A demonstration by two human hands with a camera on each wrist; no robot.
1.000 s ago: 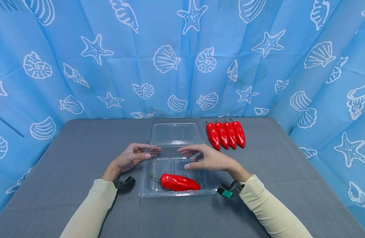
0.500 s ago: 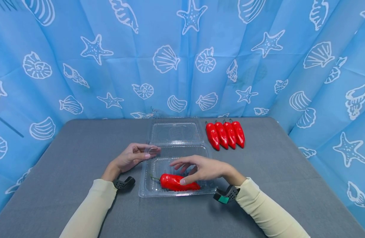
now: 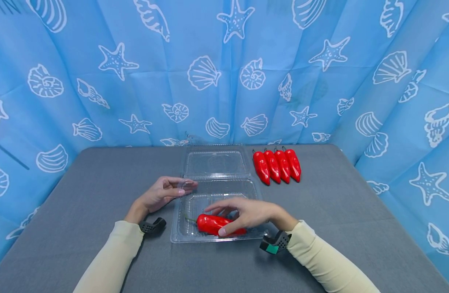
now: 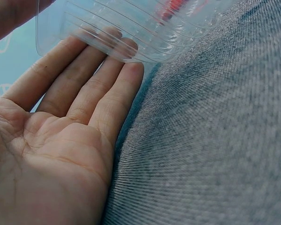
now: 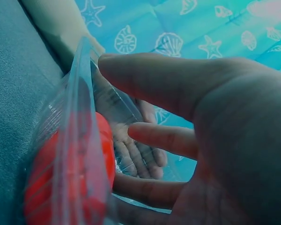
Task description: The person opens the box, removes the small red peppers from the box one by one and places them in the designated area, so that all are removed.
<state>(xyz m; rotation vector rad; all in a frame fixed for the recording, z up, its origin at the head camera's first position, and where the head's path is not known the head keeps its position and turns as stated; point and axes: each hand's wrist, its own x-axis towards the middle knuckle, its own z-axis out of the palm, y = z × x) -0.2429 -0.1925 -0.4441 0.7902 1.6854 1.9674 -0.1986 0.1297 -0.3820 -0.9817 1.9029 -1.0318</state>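
A red pepper (image 3: 208,223) with a green stem lies across the near part of a clear plastic clamshell container (image 3: 184,239). My right hand (image 3: 251,212) hovers over the pepper's tapered end, thumb on the near side and fingers on the far side. In the right wrist view, thumb and fingers are spread apart around the pepper (image 5: 42,187), not closed on it. My left hand (image 3: 159,193) is at the container's left side. Its nearly straight fingers (image 4: 103,103) reach against the outside of the clear plastic, with the thumb near the rim.
The container's hinged lid (image 3: 217,163) lies folded back on the grey tabletop (image 3: 111,183). Several more red peppers (image 3: 276,167) stand in a neat row to the right of the lid. A blue curtain (image 3: 217,81) with white shells and starfish hangs behind.
My right hand has come down and nearer, from above the middle of the container to over the pepper. The left hand, container and peppers have stayed put.
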